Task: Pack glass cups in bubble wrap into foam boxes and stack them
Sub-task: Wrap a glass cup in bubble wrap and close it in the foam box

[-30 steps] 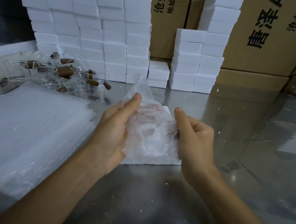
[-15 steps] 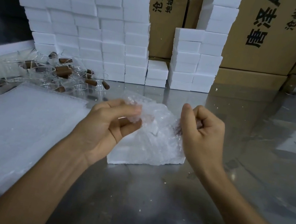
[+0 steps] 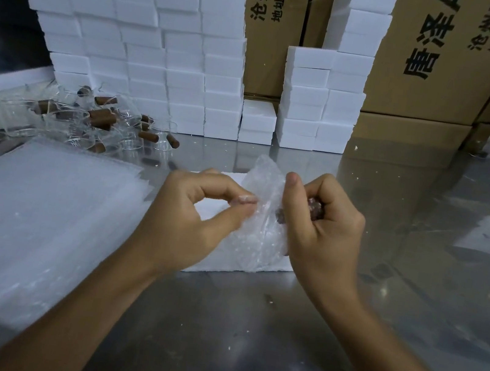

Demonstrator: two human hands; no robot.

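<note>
Both hands gripped the bubble-wrapped cup over a foam box mid-worktop: left hand pinched the wrap, right hand curled round it (brown handle visible). Unwrapped cups lay toward the far-left edge.

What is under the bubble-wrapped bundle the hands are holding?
A white foam box on the metal table lies under the bubble-wrapped bundle. Hands and wrap cover its interior.

We see glossy metal table under the hands, clear bubble wrap between them, matt white foam boxes beyond, brown cardboard cartons.
</note>
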